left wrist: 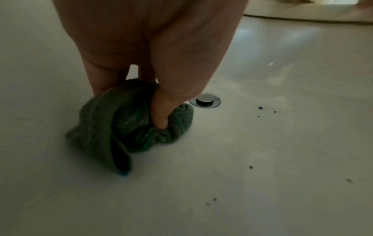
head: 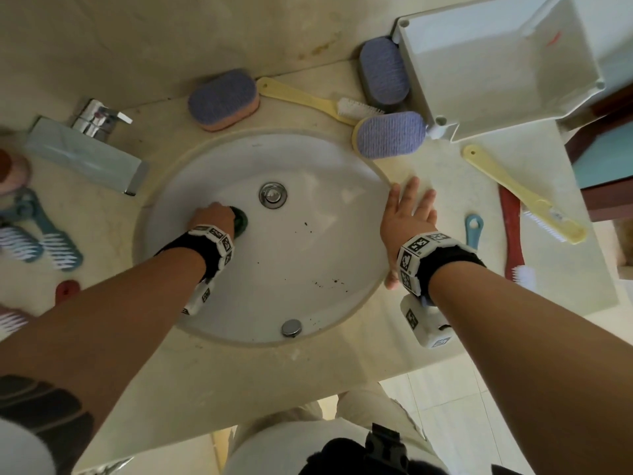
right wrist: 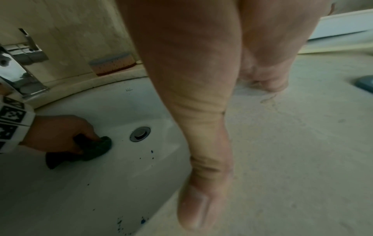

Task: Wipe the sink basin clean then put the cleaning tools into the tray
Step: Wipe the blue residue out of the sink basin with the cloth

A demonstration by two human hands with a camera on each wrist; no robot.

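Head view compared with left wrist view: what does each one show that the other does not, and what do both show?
Only the head view shows the right hand lying flat on the counter at the basin rim, the empty white tray, the purple sponges, the brushes and the faucet.

Only the left wrist view shows how the fingers dig into the folds of the bunched green cloth.

Both show the left hand pressing that cloth on the sink basin, the drain beside it, and dark specks not yet wiped.
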